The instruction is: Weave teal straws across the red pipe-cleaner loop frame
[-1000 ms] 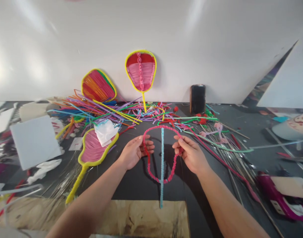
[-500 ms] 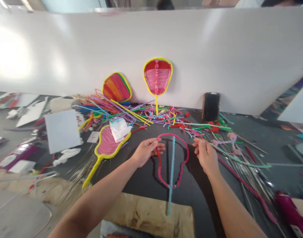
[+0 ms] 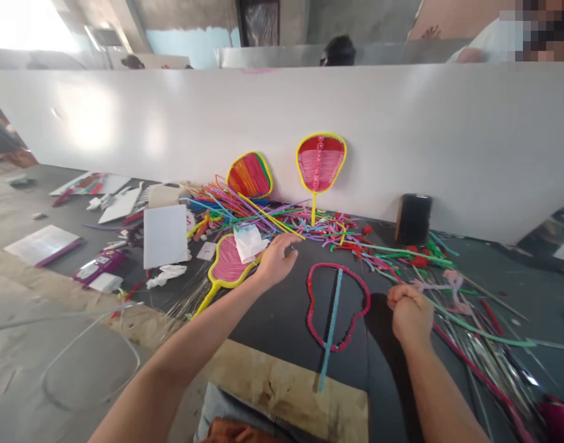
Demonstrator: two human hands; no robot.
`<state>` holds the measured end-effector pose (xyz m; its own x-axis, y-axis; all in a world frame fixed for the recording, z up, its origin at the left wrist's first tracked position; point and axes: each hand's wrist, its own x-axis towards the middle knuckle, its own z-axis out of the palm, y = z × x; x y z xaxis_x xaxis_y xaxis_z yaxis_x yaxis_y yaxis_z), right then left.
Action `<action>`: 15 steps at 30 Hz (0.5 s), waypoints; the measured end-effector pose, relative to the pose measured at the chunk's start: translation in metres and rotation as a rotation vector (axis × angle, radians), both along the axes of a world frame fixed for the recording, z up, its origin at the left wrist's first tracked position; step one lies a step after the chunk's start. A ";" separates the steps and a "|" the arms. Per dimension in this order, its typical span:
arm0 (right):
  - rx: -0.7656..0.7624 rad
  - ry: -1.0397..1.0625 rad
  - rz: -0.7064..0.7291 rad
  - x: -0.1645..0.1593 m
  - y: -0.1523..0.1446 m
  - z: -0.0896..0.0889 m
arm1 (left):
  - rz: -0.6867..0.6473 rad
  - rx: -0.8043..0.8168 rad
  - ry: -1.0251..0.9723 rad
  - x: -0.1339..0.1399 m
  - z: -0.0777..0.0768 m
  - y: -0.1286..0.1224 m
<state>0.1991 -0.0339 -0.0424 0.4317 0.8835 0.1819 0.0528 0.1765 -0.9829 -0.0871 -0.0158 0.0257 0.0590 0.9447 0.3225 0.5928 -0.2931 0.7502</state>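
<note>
On the dark table in front of me lies a pear-shaped outline of pink-red pipe cleaner (image 3: 368,295), with a light blue pipe cleaner (image 3: 333,317) running down its middle and out past the lower edge. My left hand (image 3: 277,263) is raised to the upper left of this outline, fingers apart, nothing visible in it. It partly covers a yellow-rimmed pink fan (image 3: 227,261) that has a crumpled white wrapper (image 3: 250,243) on it. To the right of the outline, clear of it, my right hand (image 3: 411,314) is closed; the curled fingers hide whatever may be inside.
A heap of coloured pipe cleaners (image 3: 282,218) runs along the white partition (image 3: 194,123). Two finished fans, one red and pink (image 3: 321,166), one orange-striped (image 3: 247,175), stand there. A phone (image 3: 414,220) leans at right. Metallic strips (image 3: 489,351) lie beyond my right hand.
My left hand has let go of the pink-red outline and moved up and left toward the heap. The right hand's fingers have curled in more. The view has tilted up and shifted left.
</note>
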 end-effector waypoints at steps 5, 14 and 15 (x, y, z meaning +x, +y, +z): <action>-0.047 -0.037 0.022 -0.003 -0.002 0.001 | 0.059 -0.108 0.242 -0.037 0.036 0.045; -0.209 -0.270 0.083 0.005 -0.003 -0.007 | -1.163 -0.767 0.003 -0.027 0.107 0.030; -0.220 -0.297 0.089 0.005 -0.003 -0.006 | -1.154 -0.757 -0.010 -0.032 0.114 0.036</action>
